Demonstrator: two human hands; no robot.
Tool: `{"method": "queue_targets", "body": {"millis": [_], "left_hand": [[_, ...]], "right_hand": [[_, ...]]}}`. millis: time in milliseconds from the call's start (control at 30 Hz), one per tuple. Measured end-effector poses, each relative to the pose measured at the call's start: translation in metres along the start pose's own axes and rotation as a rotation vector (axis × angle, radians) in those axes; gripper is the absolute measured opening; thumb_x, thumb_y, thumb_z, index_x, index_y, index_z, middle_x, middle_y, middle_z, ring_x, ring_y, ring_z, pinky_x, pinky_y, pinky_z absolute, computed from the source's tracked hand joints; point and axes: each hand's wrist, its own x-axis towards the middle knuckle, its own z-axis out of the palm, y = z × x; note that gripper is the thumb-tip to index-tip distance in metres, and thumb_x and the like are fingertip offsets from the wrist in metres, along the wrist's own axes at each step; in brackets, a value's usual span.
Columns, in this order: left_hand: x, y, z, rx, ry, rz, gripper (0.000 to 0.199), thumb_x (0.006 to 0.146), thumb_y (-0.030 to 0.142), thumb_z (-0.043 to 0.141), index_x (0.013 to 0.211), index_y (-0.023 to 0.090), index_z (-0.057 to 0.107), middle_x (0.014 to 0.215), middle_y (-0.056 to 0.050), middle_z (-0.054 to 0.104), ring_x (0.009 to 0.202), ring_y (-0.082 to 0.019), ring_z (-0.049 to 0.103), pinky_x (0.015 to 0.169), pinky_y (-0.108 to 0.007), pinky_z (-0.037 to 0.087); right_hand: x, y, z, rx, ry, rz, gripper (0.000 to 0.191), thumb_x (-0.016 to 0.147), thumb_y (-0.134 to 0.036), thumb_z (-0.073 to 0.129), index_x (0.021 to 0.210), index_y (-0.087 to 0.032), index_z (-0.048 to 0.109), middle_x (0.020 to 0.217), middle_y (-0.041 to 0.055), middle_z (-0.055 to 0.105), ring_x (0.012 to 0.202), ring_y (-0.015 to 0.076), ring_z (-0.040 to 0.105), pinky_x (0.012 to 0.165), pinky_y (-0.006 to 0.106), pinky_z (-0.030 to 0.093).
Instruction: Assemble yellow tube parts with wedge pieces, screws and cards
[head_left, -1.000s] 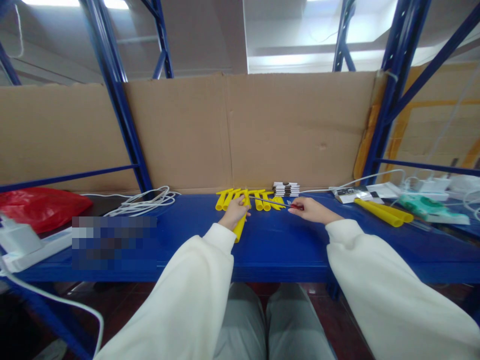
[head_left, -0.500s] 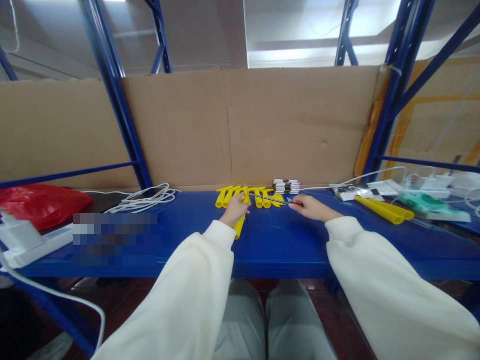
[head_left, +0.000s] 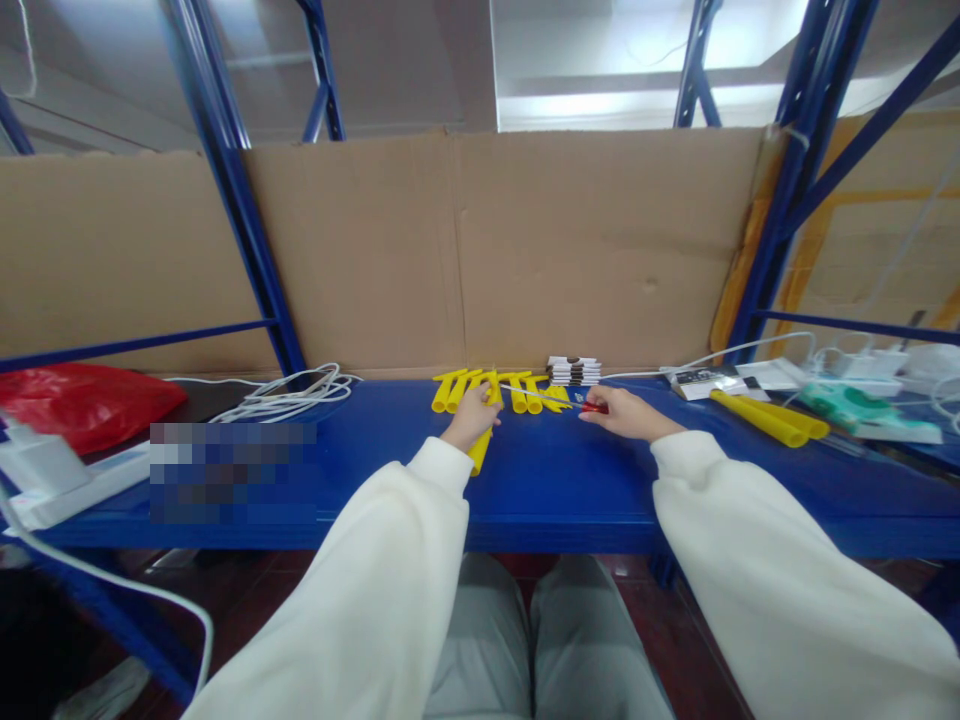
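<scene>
My left hand [head_left: 474, 416] is closed around a yellow tubular part [head_left: 481, 455], whose wide end points toward me. My right hand [head_left: 616, 412] grips the red handle of a screwdriver [head_left: 551, 396]; its thin metal shaft runs left to the yellow part at my left hand. Whether the tip touches the part is too small to tell. Several similar yellow parts [head_left: 533, 398] stand in a row at the back of the blue table, on both sides of my left hand. Behind the shaft is a small stack of white and black boxes [head_left: 574, 371].
On the blue table [head_left: 555, 480], a coiled white cable [head_left: 304, 398], a red bag [head_left: 82, 405] and a white power strip [head_left: 90, 485] lie left. Two long yellow tubes [head_left: 772, 418] and a green-white packet [head_left: 862, 412] lie right. Cardboard [head_left: 600, 250] stands behind.
The red handle shows more in my right hand, and the screwdriver shaft slants slightly differently. My left hand stays in place on the yellow part.
</scene>
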Motion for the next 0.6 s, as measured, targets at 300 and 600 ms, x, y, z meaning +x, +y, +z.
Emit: {"method": "queue_targets", "body": {"millis": [300, 600], "left_hand": [[0.0041, -0.0037, 0.0000, 0.005, 0.009, 0.012, 0.062, 0.088, 0.005, 0.059, 0.147, 0.017, 0.046, 0.142, -0.017, 0.055, 0.054, -0.003, 0.062, 0.041, -0.013, 0.044], [0.0026, -0.0020, 0.0002, 0.011, -0.002, 0.024, 0.061, 0.088, 0.005, 0.058, 0.147, 0.014, 0.044, 0.144, -0.019, 0.053, 0.045, 0.001, 0.054, 0.038, -0.012, 0.042]], "right_hand": [[0.0023, 0.0037, 0.0049, 0.085, -0.028, -0.067, 0.024, 0.084, -0.041, 0.056, 0.070, -0.022, 0.054, 0.066, 0.0039, 0.064, 0.062, 0.0185, 0.056, 0.062, 0.030, 0.041], [0.0021, 0.0081, 0.0064, 0.066, 0.021, -0.078, 0.021, 0.079, -0.037, 0.062, 0.072, -0.023, 0.049, 0.070, 0.0027, 0.064, 0.062, 0.0165, 0.054, 0.059, 0.027, 0.039]]}}
